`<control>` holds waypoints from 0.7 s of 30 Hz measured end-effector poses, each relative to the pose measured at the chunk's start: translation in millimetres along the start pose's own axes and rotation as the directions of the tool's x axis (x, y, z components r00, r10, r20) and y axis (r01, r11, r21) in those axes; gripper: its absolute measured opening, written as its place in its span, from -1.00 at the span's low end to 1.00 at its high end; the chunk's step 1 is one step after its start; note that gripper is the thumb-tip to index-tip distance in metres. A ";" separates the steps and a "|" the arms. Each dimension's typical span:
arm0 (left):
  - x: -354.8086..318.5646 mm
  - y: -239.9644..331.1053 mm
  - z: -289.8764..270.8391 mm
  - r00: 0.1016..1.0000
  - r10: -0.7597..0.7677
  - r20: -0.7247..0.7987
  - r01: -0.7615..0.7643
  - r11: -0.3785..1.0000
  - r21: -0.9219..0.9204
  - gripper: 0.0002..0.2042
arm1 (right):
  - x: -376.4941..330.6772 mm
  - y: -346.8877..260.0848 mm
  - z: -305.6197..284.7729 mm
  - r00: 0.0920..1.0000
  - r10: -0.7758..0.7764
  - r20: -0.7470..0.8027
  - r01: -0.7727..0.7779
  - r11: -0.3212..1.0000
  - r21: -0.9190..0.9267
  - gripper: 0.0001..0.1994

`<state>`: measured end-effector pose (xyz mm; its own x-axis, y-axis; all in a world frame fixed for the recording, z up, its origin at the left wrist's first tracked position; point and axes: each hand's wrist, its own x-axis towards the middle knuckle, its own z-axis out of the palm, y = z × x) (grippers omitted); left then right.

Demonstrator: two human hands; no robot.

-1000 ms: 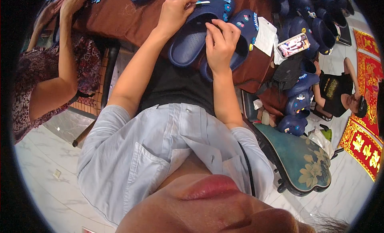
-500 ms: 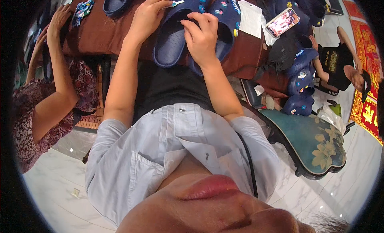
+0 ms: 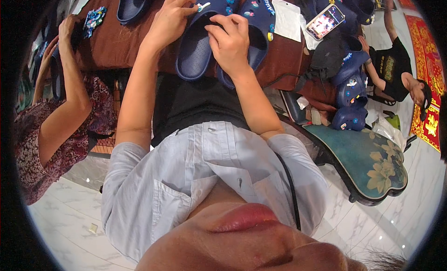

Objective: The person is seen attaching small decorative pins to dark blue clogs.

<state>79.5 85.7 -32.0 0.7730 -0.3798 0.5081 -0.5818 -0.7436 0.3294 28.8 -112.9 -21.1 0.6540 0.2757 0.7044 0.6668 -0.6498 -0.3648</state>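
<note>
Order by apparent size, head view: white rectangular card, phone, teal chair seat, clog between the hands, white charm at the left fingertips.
1. Chair seat
2. Clog, partly covered
3. Phone and white rectangular card: too alike to rank
4. White charm

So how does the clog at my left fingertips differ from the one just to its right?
The left clog shows most of its insole, while the right clog is partly hidden behind your right hand. Your left hand is at the left clog's front, by a white piece; no hand covers the right clog's decorated front. Both are navy blue, charm-studded and point away from you.
</note>
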 end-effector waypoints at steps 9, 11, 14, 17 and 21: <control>6.1 24.5 -2.3 0.998 0.018 0.062 -0.034 0.966 0.256 -0.67 | -0.2 4.2 5.3 0.999 -0.034 0.032 0.036 0.997 -0.072 -0.83; 2.8 16.7 -0.8 0.999 0.000 0.041 -0.009 0.977 0.213 -0.64 | -1.5 4.7 6.8 0.999 -0.039 0.033 0.041 0.996 -0.073 -0.82; -11.0 -0.9 6.2 0.999 -0.041 -0.008 0.041 0.999 0.007 -0.60 | -3.6 4.0 7.0 0.997 -0.059 0.049 0.062 0.996 -0.069 -0.81; -16.8 6.6 6.3 0.993 -0.104 -0.052 0.103 0.995 -0.014 -0.57 | -6.2 4.8 7.8 0.996 -0.073 0.054 0.077 0.995 -0.069 -0.80; -12.3 24.5 -2.5 0.983 -0.157 -0.100 0.156 0.988 -0.013 -0.55 | -7.0 5.4 8.4 0.996 -0.067 0.053 0.070 0.995 -0.069 -0.81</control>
<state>55.0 73.5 -28.2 0.8253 -0.2014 0.5276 -0.4572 -0.7868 0.4148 30.8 -112.4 -33.1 0.6261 0.3553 0.6941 0.6847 -0.6764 -0.2714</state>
